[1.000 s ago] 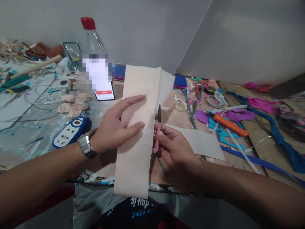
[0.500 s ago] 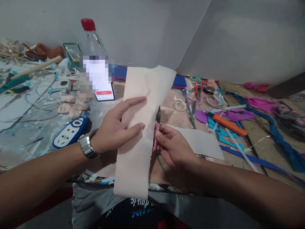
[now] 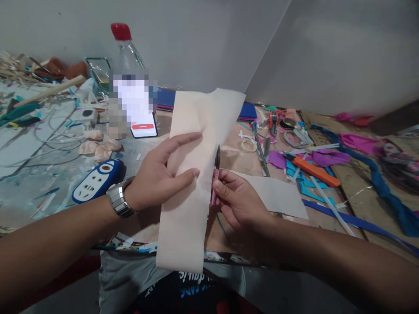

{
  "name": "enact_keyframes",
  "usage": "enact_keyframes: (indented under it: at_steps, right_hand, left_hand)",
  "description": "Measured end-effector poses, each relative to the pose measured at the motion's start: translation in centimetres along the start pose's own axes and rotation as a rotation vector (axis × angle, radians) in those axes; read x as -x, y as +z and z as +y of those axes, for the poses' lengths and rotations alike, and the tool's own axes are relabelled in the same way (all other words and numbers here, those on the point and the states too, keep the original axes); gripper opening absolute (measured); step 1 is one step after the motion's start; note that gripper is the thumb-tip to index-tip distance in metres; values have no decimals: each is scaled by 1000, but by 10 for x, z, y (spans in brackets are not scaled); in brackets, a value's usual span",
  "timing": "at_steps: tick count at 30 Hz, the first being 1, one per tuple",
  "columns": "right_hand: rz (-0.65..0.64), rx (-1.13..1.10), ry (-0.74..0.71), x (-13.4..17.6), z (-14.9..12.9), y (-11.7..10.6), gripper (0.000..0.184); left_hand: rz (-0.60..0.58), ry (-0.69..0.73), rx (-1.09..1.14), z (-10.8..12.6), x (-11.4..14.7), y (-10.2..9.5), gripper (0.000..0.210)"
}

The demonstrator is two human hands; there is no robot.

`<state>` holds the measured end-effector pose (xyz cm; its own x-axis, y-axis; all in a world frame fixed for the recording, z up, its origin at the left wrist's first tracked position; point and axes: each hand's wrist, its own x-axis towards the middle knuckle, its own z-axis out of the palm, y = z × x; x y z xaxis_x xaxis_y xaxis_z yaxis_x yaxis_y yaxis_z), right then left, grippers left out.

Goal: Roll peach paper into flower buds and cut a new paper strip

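Observation:
A long cream sheet (image 3: pixel 186 218), paper or cloth, stretches in front of me past the table's near edge, its far right corner flaring up. My left hand (image 3: pixel 163 170), with a steel watch on the wrist, holds it from the left: thumb and index finger lie spread on top, the other fingers hidden beneath. On the right edge, my right hand (image 3: pixel 234 194) is closed round the pink handles of small scissors (image 3: pixel 218 163). One dark blade shows beside the sheet's edge; the rest is hidden. Under and beyond my right hand lies another pale sheet (image 3: pixel 281 196).
A lit phone (image 3: pixel 144 128) leans against a red-capped bottle (image 3: pixel 121 32) at the back. Left are a blue-and-white power strip (image 3: pixel 98 181), cables and green-handled pliers (image 3: pixel 22 114). Right are an orange utility knife (image 3: pixel 314 171), a tape ring (image 3: pixel 248 145) and coloured scraps.
The sheet's far right corner has shifted slightly right. The scissors have moved very little, with less of the blades showing apart. My left hand stays in place.

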<state>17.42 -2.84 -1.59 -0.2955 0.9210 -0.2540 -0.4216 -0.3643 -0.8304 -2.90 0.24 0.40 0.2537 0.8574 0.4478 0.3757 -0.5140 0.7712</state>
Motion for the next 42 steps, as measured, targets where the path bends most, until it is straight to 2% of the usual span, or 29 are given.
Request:
enact_keyframes:
  at_steps: [20, 25, 42]
  right_hand:
    - [26, 77, -19, 0, 1, -4, 41]
    - [-12, 12, -29, 1, 0, -1, 40]
    - [26, -7, -25, -2, -4, -3, 40]
  left_hand:
    - [10, 51, -11, 0, 0, 0, 60]
    - [20, 71, -5, -1, 0, -2, 58]
    - [-8, 77, -18, 2, 2, -1, 56]
